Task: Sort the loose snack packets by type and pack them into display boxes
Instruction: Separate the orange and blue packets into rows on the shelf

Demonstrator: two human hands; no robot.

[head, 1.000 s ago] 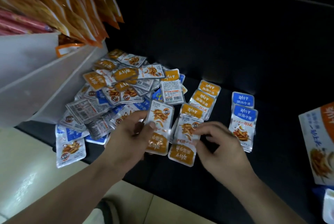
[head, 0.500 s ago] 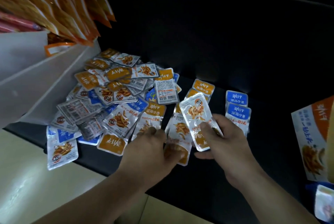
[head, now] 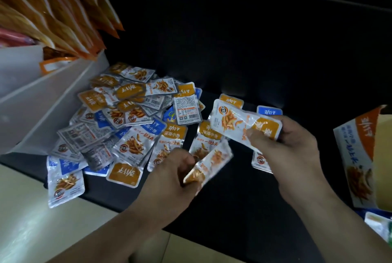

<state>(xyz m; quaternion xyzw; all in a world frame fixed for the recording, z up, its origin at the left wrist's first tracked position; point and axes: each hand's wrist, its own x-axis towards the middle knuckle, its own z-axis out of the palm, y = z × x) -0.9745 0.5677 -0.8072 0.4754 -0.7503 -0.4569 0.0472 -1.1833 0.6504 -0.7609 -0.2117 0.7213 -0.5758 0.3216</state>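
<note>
Above the shelf [head: 233, 216], left hand [head: 169, 180] pinches blurred packet [head: 212, 162], right hand [head: 297, 150] grips orange packet [head: 237, 123].

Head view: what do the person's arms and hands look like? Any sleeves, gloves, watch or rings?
The left hand and right hand are bare, with no gloves and no rings that can be seen. The left forearm and right forearm are also uncovered down to the frame's edge. No sleeve, watch or bracelet is in view.
</note>
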